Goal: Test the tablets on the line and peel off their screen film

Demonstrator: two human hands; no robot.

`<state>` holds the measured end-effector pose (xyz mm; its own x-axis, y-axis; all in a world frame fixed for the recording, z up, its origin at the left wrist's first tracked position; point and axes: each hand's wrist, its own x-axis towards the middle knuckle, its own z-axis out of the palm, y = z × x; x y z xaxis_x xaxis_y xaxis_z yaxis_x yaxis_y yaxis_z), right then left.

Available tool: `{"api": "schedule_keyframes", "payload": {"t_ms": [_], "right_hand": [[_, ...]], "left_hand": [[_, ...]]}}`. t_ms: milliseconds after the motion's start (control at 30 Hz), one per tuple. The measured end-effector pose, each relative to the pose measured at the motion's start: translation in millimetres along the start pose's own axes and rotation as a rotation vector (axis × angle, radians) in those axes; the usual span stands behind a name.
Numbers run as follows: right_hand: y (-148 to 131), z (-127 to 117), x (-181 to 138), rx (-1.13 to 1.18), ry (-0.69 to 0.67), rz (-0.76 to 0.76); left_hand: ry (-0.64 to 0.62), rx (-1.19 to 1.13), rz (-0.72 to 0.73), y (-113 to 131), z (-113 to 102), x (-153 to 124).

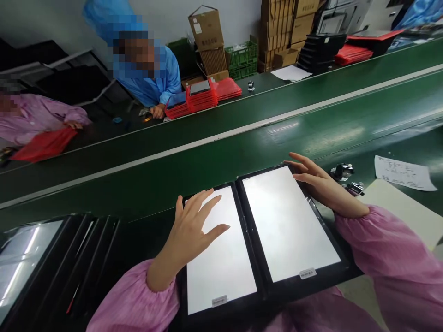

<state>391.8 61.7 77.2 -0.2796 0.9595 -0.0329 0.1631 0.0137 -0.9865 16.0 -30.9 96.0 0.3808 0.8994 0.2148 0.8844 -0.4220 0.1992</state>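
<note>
Two flat black-framed display panels lie side by side in front of me, their faces shining white. My left hand (192, 226) hovers over the top left corner of the left panel (221, 272), fingers spread and holding nothing. My right hand (316, 182) rests at the top right corner of the right panel (290, 226), fingers stretched out along its edge. Each panel has a small barcode label near its near edge. Both arms wear pink sleeves.
A row of black panels (51, 267) leans at my left. Green conveyor belt (242, 133) runs across. Metal clips (342, 173), a written paper (403, 173) and a cream sheet (404, 210) lie right. Across the belt, two people work beside red trays (204, 97); cardboard boxes stand behind.
</note>
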Motion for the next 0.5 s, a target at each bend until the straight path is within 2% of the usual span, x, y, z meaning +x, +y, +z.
{"api": "schedule_keyframes", "payload": {"t_ms": [233,500], "right_hand": [[2.2,-1.4,-1.6,0.045,-0.020,0.020],[6.3,-5.7,2.7,-0.030,-0.011,-0.048]], "left_hand": [[-0.021,0.034,-0.026,0.0,-1.6,-8.2],[-0.046,0.015,0.026,20.3,-1.0,2.8]]}}
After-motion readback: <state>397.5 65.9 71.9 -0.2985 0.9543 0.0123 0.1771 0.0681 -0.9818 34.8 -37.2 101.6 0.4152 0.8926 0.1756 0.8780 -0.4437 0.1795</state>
